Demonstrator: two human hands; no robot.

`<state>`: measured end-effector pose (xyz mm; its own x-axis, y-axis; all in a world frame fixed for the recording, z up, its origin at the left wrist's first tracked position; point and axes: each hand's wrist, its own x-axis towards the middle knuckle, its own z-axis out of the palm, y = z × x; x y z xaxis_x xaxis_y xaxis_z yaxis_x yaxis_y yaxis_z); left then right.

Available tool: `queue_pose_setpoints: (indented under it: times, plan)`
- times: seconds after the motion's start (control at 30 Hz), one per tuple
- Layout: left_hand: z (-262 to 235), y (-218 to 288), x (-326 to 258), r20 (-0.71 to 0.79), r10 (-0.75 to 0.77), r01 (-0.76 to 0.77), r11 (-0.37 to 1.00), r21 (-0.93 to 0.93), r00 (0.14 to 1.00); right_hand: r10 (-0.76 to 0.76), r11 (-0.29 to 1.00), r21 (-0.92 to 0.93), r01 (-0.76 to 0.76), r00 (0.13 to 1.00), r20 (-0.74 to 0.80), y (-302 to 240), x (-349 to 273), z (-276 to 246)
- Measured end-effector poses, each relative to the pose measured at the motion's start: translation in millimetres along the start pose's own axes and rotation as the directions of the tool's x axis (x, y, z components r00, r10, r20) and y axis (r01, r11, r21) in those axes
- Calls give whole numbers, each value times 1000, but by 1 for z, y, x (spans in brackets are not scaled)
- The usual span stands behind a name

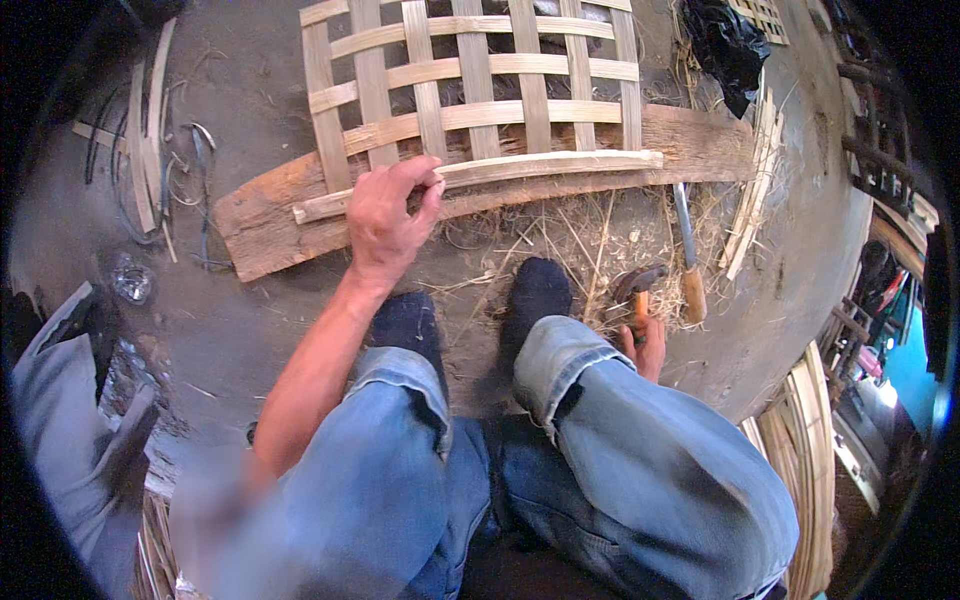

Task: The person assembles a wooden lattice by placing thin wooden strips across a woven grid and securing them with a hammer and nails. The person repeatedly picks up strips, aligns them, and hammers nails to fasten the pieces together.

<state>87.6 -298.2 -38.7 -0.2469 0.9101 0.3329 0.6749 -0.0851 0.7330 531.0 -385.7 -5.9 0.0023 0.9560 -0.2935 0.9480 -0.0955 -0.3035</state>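
Observation:
A woven bamboo lattice [474, 70] lies flat at the top, its near ends resting on a long weathered wooden plank [690, 135]. A pale split-bamboo strip [560, 166] runs across those ends. Over the left part of this strip is my left hand [388, 215], thumb and forefinger pinched together; whatever is between the fingertips is too small to make out. Beside my right knee, my right hand [648, 345] is closed around the wooden handle of a hammer [641, 285], its dark metal head low over the floor. My knee partly hides that hand.
A long blade with a wooden handle [692, 265] lies right of the hammer, among shavings [600, 235]. Bamboo strips [755, 190] lie beyond it, below a black plastic bag [722, 50]. More strips [150, 130] and a curved metal tool [204, 150] lie on the left.

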Motion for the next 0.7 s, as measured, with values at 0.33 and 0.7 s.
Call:
queue_pose_setpoints:
  times: [0.33, 0.7]
  plan:
    - [0, -3, 4, 9, 47, -47, 998, -34, 999, -49, 987, -149, 53, 998, 32, 28, 14, -4]
    - [-8, -4, 7, 78, 26, -21, 997, -71, 997, 288, 899, 353, -258, 957, -34, -27, 18, -154]
